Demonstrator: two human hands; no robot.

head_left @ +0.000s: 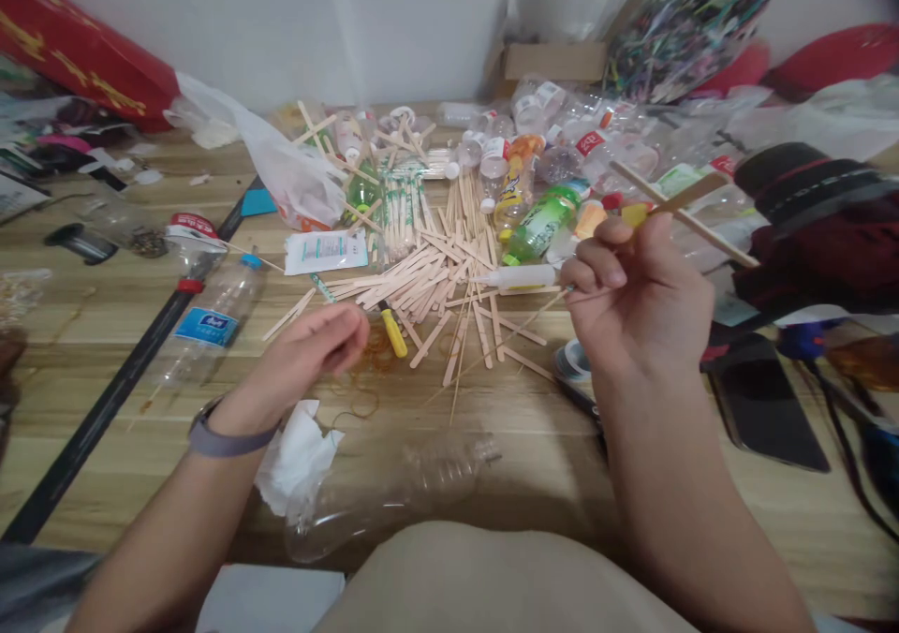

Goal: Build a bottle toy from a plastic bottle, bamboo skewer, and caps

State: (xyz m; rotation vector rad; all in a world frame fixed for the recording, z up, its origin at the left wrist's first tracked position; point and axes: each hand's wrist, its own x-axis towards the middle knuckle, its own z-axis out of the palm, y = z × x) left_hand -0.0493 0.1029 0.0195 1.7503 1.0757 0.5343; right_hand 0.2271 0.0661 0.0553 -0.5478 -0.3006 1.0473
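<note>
My right hand (632, 287) is raised on the right, its thumb and fingers pinching two wooden craft sticks. A pale craft stick (692, 219) slopes down to the right; a darker-looking one (697, 191) crosses it. Left of these fingers is a white glue tube (523, 277) with a thin nozzle; whether the hand touches it I cannot tell. My left hand (319, 347) hovers over the table with fingers curled together, nothing showing in them. Beside it lies a yellow-handled tool (393, 331). A heap of loose craft sticks (428, 282) spreads beyond both hands.
A clear plastic bottle (393, 488) lies in front of me beside crumpled tissue (302, 455). Another bottle (211, 319) lies left, near a black strip (112, 399). Several bottles (537, 226) crowd the back. At right are a phone (769, 408) and a dark cap (807, 193).
</note>
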